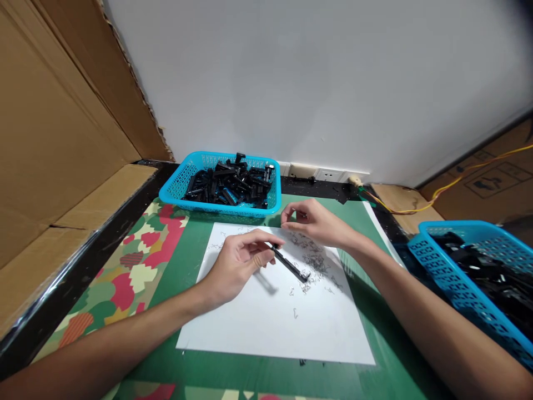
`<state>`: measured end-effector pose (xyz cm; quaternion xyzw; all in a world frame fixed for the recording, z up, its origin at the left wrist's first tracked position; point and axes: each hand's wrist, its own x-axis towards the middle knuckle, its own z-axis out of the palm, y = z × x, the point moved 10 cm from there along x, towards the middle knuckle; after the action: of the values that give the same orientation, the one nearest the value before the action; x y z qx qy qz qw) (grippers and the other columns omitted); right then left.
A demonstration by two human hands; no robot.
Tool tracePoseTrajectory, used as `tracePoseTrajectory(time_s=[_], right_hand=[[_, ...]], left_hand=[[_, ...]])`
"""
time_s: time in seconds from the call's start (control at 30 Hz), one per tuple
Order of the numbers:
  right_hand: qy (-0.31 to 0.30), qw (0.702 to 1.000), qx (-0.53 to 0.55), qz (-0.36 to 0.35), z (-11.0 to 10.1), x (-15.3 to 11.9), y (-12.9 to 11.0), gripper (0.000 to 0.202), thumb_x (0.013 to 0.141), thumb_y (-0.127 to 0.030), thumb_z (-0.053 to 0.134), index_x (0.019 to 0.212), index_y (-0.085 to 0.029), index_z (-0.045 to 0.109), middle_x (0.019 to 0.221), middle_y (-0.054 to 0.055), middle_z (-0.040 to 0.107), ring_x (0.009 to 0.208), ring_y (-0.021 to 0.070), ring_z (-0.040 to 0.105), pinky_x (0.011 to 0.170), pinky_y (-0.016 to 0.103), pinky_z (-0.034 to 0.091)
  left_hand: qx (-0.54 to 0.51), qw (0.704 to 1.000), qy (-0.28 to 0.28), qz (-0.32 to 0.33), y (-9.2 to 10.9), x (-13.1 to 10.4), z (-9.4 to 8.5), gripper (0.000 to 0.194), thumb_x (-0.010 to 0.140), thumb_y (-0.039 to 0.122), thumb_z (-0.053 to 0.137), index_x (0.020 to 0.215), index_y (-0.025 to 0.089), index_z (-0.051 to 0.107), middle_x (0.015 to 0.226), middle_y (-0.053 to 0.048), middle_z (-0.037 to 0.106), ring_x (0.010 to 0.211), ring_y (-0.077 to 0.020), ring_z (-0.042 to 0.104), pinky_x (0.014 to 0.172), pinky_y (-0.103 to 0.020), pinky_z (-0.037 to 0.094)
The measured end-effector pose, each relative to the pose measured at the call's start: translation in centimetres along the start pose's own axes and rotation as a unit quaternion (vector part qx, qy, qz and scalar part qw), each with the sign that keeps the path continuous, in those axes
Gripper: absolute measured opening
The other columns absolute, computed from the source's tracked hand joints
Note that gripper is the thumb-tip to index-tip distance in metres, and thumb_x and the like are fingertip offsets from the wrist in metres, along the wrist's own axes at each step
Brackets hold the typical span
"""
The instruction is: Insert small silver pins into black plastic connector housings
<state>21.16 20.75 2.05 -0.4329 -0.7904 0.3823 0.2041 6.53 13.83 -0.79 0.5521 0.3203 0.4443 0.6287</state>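
A slim black plastic part (291, 264) is pinched at its upper end between the thumb and fingers of my left hand (244, 260). It slants down to the right above a white sheet (266, 328). My right hand (306, 221) hovers over the sheet's far edge, its fingers curled with thumb and fingertips close together; whatever may be between them is too small to make out. Many tiny bent metal pieces (315, 262) lie scattered on the sheet, mostly right of the black part.
Behind the sheet stands a blue basket (220, 209) of black parts. Another blue basket (441, 278) with black parts is at the right. Cardboard (62, 100) borders the left side. A yellow cable (441, 191) runs from wall sockets (330, 175).
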Motion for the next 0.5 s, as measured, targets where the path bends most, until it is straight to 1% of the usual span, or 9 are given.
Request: tracePoseTrajectory(time_s=[0.1, 0.2, 0.27, 0.37, 0.5], right_hand=[[-0.023, 0.995, 0.096, -0.022, 0.2, -0.7, -2.1, 0.022, 0.095, -0.038, 0.078, 0.089, -0.017, 0.074, 0.069, -0.003, 0.057, 0.060, 0.0117, 0.040, 0.057, 0.029, 0.030], [-0.017, 0.980, 0.197, -0.038, 0.3, -1.4, -3.8, 0.024, 0.088, -0.038, 0.086, 0.087, -0.017, 0.075, 0.075, -0.001, 0.058, 0.064, 0.0126, 0.041, 0.059, 0.030, 0.030], [-0.006, 0.967, 0.249, -0.051, 0.4, -1.7, -4.7, 0.024, 0.086, -0.037, 0.089, 0.086, -0.017, 0.076, 0.076, 0.000, 0.057, 0.067, 0.0129, 0.042, 0.060, 0.030, 0.030], [-0.007, 0.957, 0.283, -0.057, 1.0, -2.1, -5.6, 0.025, 0.082, -0.036, 0.093, 0.085, -0.017, 0.077, 0.074, -0.001, 0.055, 0.066, 0.0127, 0.041, 0.060, 0.029, 0.030], [-0.020, 0.960, 0.274, -0.049, 2.1, -2.4, -5.9, 0.026, 0.080, -0.036, 0.094, 0.085, -0.017, 0.077, 0.073, -0.002, 0.056, 0.064, 0.0123, 0.042, 0.058, 0.029, 0.032]], left_hand=[[-0.069, 0.997, -0.007, -0.026, -1.0, 0.3, -0.3, 0.027, 0.091, 0.031, 0.085, 0.115, 0.018, 0.081, 0.101, -0.006, 0.077, 0.081, -0.0139, 0.070, 0.077, -0.026, 0.058], [-0.170, 0.983, -0.008, -0.063, -2.1, 0.4, -0.5, 0.033, 0.088, 0.031, 0.089, 0.117, 0.019, 0.079, 0.103, -0.006, 0.077, 0.081, -0.0126, 0.071, 0.077, -0.024, 0.058], [-0.218, 0.973, -0.014, -0.080, -2.4, 0.3, -0.3, 0.033, 0.085, 0.029, 0.092, 0.113, 0.018, 0.078, 0.102, -0.006, 0.077, 0.080, -0.0123, 0.072, 0.077, -0.024, 0.058], [-0.246, 0.965, -0.039, -0.083, -2.2, 0.2, 0.3, 0.030, 0.084, 0.027, 0.092, 0.109, 0.018, 0.079, 0.101, -0.005, 0.077, 0.079, -0.0114, 0.071, 0.074, -0.022, 0.057], [-0.238, 0.966, -0.062, -0.078, -1.9, 0.0, 0.7, 0.031, 0.086, 0.026, 0.090, 0.113, 0.017, 0.079, 0.110, -0.007, 0.076, 0.081, -0.0111, 0.069, 0.075, -0.022, 0.057]])
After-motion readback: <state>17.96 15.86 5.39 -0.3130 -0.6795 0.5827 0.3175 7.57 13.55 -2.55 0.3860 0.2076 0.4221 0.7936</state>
